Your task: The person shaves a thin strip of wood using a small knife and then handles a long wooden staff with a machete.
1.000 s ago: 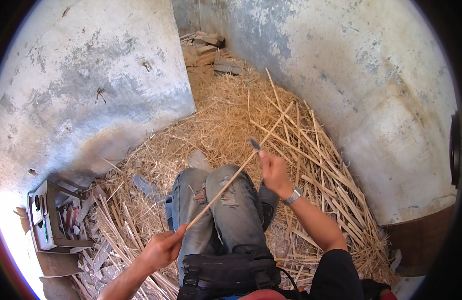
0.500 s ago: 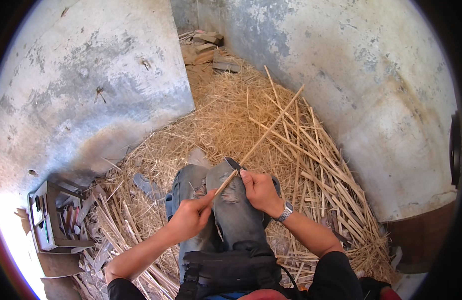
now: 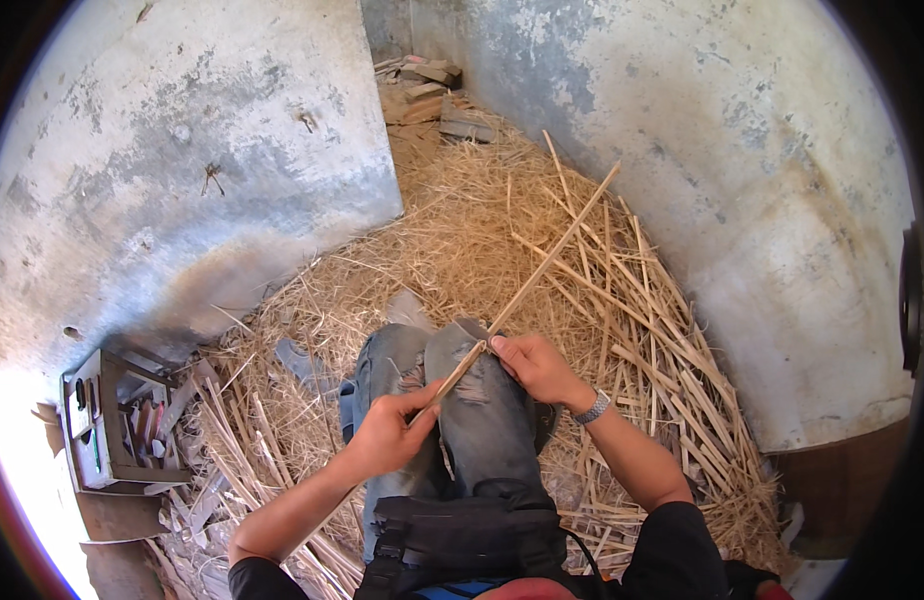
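Note:
A long pale strip [image 3: 554, 254], which looks like split bamboo, slants across my knees toward the far right. Its near end is held by my left hand [image 3: 394, 428], whose fingers are closed around it. Further up the strip my right hand [image 3: 538, 372] is closed, thumb and fingers pressed at the strip beside a bent or frayed spot [image 3: 479, 348]. Whether a tool is hidden in the right hand I cannot make out. Both hands are above my worn, ripped grey trousers [image 3: 477, 420].
Fine shavings [image 3: 452, 240] cover the floor ahead. Many loose strips [image 3: 672, 370] are piled at the right along the curved wall [image 3: 742, 200]. A small wooden cabinet [image 3: 117, 470] with things inside stands at the left. Bricks [image 3: 427, 80] lie at the far corner, beyond a pale wall panel [image 3: 262, 130].
A dark flat thing that showed by my right thumb at the knee is no longer visible. My hands and the strip sit slightly further right in the picture, as the whole view has shifted.

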